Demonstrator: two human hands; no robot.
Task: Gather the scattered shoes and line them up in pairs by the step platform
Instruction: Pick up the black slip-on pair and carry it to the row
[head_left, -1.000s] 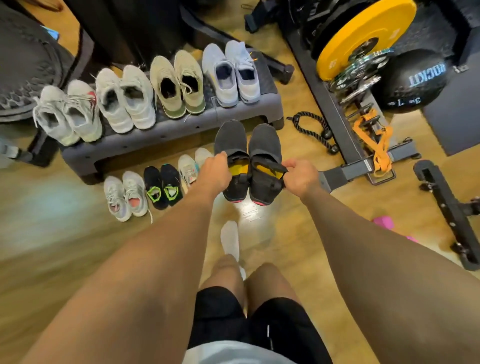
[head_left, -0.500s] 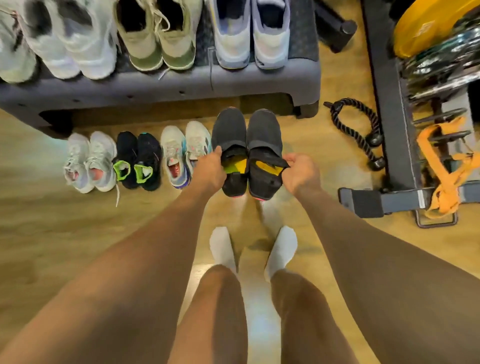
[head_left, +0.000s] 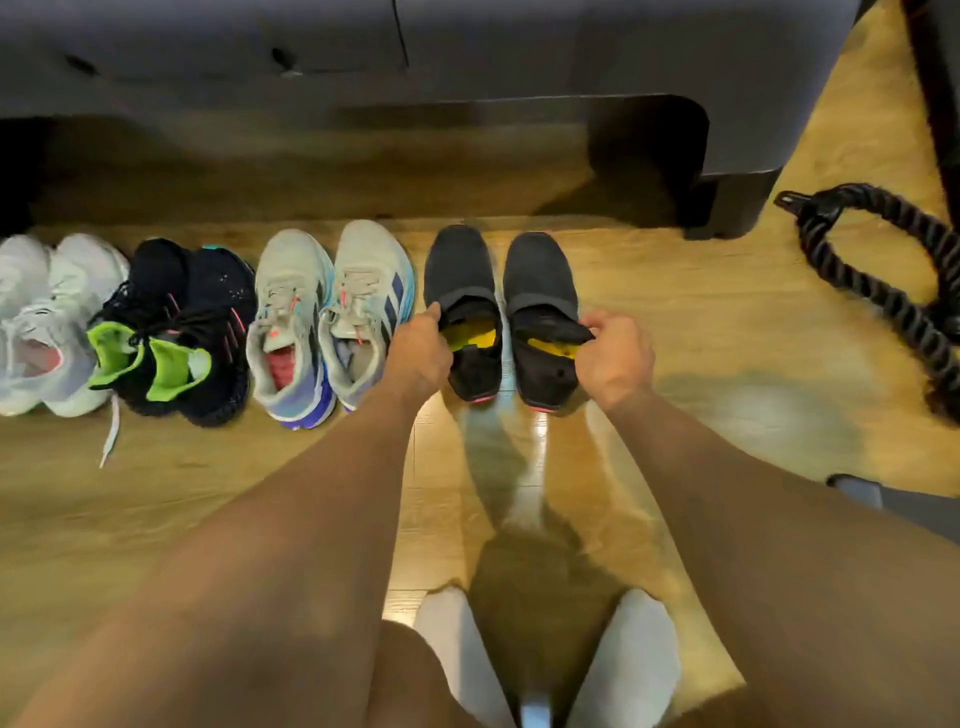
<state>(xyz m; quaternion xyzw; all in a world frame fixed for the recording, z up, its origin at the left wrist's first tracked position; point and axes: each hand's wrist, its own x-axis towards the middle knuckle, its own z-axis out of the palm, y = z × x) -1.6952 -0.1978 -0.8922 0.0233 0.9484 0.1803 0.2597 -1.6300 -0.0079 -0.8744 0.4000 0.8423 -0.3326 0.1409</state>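
Observation:
A pair of black shoes with yellow insoles stands side by side on the wooden floor, toes toward the grey step platform (head_left: 571, 62). My left hand (head_left: 420, 345) pinches the collar of the left black shoe (head_left: 460, 270). My right hand (head_left: 613, 358) pinches the tongue of the right black shoe (head_left: 540, 275). Both soles appear to rest on the floor. To their left stand a grey-and-blue pair (head_left: 322, 312), a black pair with green lining (head_left: 176, 332) and a white pair (head_left: 47, 322), all in one row.
A black braided rope handle (head_left: 883, 265) lies on the floor at the right. A grey frame part (head_left: 857, 491) shows at the right edge. My white-socked feet (head_left: 545, 660) stand just behind the black pair.
I have bent closer and lowered the black pair down to the floor at the right end of the row. The shoes on top of the platform have left the view.

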